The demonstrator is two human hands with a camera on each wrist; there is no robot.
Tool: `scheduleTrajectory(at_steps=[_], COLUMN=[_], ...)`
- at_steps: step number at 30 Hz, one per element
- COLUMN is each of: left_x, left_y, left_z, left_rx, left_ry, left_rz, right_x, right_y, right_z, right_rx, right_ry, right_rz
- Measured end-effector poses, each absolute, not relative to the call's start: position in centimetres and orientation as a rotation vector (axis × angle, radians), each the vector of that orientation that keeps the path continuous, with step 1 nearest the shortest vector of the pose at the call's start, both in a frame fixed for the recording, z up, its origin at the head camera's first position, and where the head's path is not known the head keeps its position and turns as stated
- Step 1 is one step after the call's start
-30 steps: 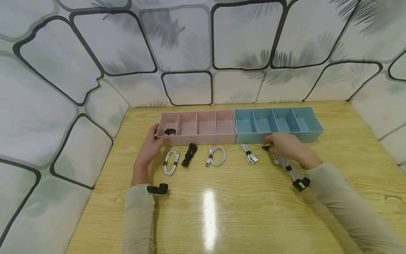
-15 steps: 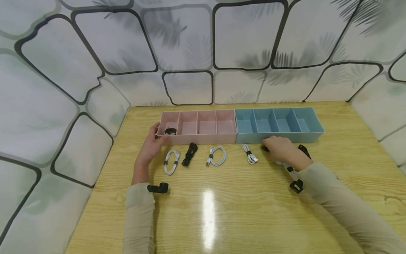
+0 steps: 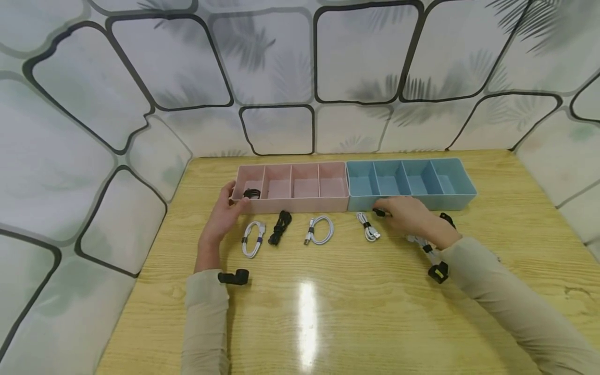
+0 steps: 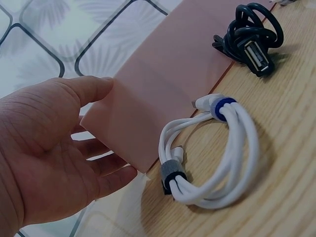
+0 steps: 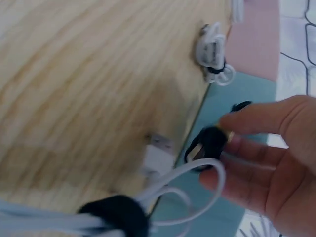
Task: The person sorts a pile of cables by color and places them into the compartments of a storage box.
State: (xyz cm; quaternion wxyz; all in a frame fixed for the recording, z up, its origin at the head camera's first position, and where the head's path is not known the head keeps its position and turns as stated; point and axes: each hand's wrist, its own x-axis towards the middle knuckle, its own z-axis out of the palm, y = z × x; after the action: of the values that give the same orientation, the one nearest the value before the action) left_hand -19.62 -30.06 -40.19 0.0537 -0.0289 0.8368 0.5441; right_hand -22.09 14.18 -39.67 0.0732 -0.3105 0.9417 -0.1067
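Note:
My left hand [image 3: 221, 219] holds the left end of a pink divided box [image 3: 300, 206], its thumb on the front wall and fingers round the corner. A coiled black cable [image 3: 251, 194] lies in that box's leftmost compartment. With thumb and fingers, my right hand [image 3: 410, 214] pinches a bundled black cable [image 5: 210, 145] in front of the blue divided box [image 3: 422, 202]. Under the right wrist lies a white USB cable [image 5: 160, 155] tied with a black strap. Left of the right hand is another white USB cable [image 3: 369, 227].
Along the front of the pink box lie a white looped cable [image 3: 253, 240], a black USB cable [image 4: 256, 49] and a white coil [image 3: 320, 230]. A black bundle [image 3: 447, 219] shows beyond the right wrist. A patterned wall [image 3: 281, 127] stands behind the wooden table [image 3: 262, 323].
My right hand has moved left along the front of the blue box with the black cable. A black bundle has come into view beyond the right wrist. The left hand stays put.

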Motion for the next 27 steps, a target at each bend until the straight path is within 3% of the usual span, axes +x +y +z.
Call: scheduleTrajectory(at_steps=[11, 27], left_x=[-20.4, -20.5], left_y=[-30.9, -30.9], left_z=[-42.1, -42.2], left_rx=[-0.045, -0.024], left_ry=[2.581, 2.583], left_rz=[1.673, 1.694], right_x=[-22.4, -24.5], right_y=[12.7, 7.8], right_z=[-37.4, -36.6], right_rx=[-1.0, -0.586], right_ry=[2.601, 2.067], right_rz=[-1.034, -1.664])
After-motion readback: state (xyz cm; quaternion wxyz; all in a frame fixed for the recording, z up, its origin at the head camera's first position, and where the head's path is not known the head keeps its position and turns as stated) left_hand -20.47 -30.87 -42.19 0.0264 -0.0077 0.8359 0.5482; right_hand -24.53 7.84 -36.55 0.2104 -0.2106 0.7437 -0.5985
